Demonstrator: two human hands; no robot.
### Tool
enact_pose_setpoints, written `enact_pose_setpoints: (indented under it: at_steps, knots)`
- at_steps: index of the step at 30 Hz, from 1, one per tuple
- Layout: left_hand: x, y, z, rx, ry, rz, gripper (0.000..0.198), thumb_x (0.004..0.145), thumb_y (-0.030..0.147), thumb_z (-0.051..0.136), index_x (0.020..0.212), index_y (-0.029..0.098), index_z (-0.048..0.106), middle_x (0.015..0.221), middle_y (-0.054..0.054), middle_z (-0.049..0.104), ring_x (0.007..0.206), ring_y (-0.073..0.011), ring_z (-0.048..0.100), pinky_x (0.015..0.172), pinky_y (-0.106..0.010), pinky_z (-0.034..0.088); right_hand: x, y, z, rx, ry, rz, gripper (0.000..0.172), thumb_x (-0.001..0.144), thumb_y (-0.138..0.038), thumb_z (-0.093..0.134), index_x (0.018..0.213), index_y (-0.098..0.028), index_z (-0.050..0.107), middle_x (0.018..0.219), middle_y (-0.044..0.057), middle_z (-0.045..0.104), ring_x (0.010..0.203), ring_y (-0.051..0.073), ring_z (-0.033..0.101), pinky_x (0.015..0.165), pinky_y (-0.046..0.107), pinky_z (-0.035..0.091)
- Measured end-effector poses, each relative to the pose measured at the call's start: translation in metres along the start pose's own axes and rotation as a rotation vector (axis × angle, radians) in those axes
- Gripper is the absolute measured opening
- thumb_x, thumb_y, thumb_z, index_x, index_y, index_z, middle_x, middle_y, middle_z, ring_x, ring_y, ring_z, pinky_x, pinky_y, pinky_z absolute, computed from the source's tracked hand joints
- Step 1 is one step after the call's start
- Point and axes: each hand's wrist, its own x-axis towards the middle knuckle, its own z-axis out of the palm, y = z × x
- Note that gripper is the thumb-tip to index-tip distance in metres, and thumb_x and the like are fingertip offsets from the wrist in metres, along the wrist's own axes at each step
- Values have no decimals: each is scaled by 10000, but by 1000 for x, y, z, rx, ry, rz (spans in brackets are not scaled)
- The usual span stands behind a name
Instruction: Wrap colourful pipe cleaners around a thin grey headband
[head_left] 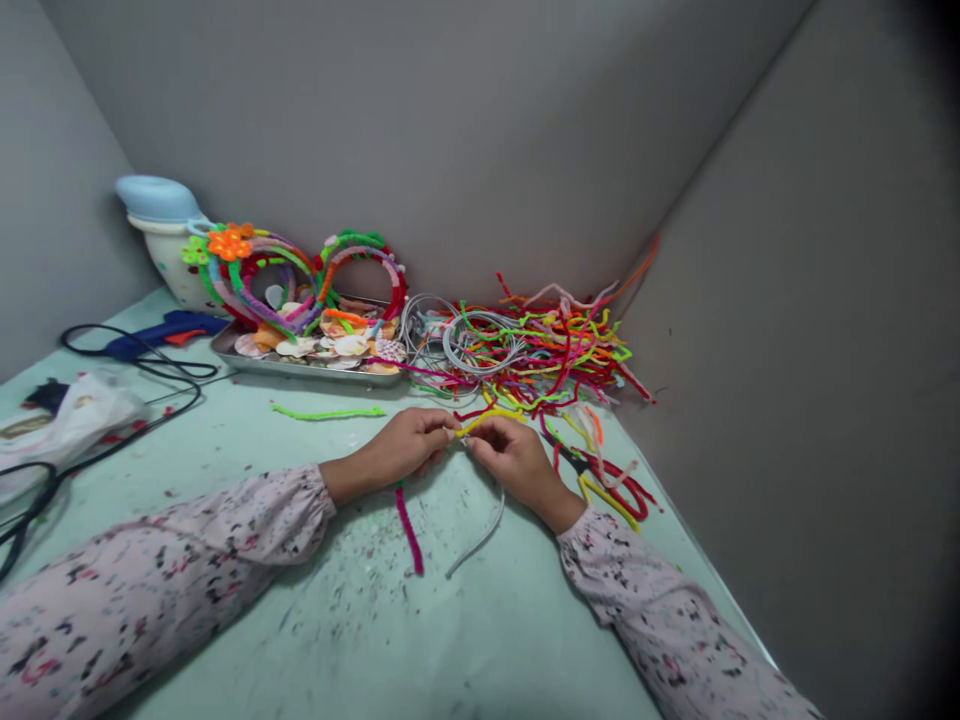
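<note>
Near the middle of the table, my two hands meet at a yellow pipe cleaner (pixel 480 424). My left hand (pixel 414 443) is closed, its thumb and finger pinching near the yellow piece's end. Also closed, my right hand (pixel 517 460) grips the yellow pipe cleaner and what looks like a thin grey wire (pixel 480 538), whose free end curves down toward me. Below my left hand lies or hangs a magenta pipe cleaner (pixel 409 535); its upper end is hidden. A bright green pipe cleaner (pixel 328 412) lies flat beyond my left hand.
Pipe cleaners (pixel 570 345) and coiled grey wires (pixel 486 340) are heaped at the back. A metal tray (pixel 315 372) holds shells and decorated headbands (pixel 360 245). Scissors (pixel 626 490) lie right. A blue glue gun (pixel 161 333), black cord (pixel 199 372), plastic bag (pixel 97 410) and lidded container (pixel 169 245) occupy the left.
</note>
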Motion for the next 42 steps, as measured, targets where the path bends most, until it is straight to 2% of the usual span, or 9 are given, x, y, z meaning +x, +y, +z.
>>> enact_pose_setpoints:
  at_steps: [7, 10, 21, 34, 42]
  knots:
    - [0, 0, 0, 4, -5, 36, 227, 828, 324, 473, 926, 174, 611, 529, 48, 480, 405, -77, 421, 402, -181, 306, 0, -1, 0, 7, -6, 16, 73, 796, -230, 585, 827, -195, 641, 737, 12, 631, 650, 141, 552, 612, 259, 432]
    - [-1, 1, 0, 14, 0, 46, 226, 822, 322, 477, 911, 168, 617, 538, 44, 493, 411, -76, 431, 410, -184, 309, 1, -2, -1, -40, -2, -24, 81, 791, -200, 586, 837, -193, 652, 786, 22, 638, 703, 147, 555, 652, 262, 428]
    - [0, 0, 1, -35, 0, 6, 239, 821, 323, 488, 933, 155, 615, 538, 46, 496, 389, -63, 407, 381, -176, 302, 2, -5, -3, -71, -4, -95, 75, 781, -153, 591, 820, -173, 651, 740, 10, 613, 664, 130, 525, 623, 237, 404]
    - [1, 1, 2, -49, 6, -11, 222, 812, 337, 512, 894, 155, 608, 539, 48, 508, 374, -61, 417, 367, -181, 305, 0, 3, 0, -57, 24, -111, 165, 785, -115, 562, 853, -194, 690, 807, 34, 669, 748, 156, 597, 673, 257, 456]
    - [1, 1, 1, -58, 3, -26, 216, 806, 342, 517, 868, 156, 606, 540, 47, 515, 365, -58, 415, 367, -181, 292, 0, -2, -2, -133, 40, -172, 186, 751, -68, 563, 812, -187, 691, 753, 16, 646, 705, 138, 582, 658, 246, 441]
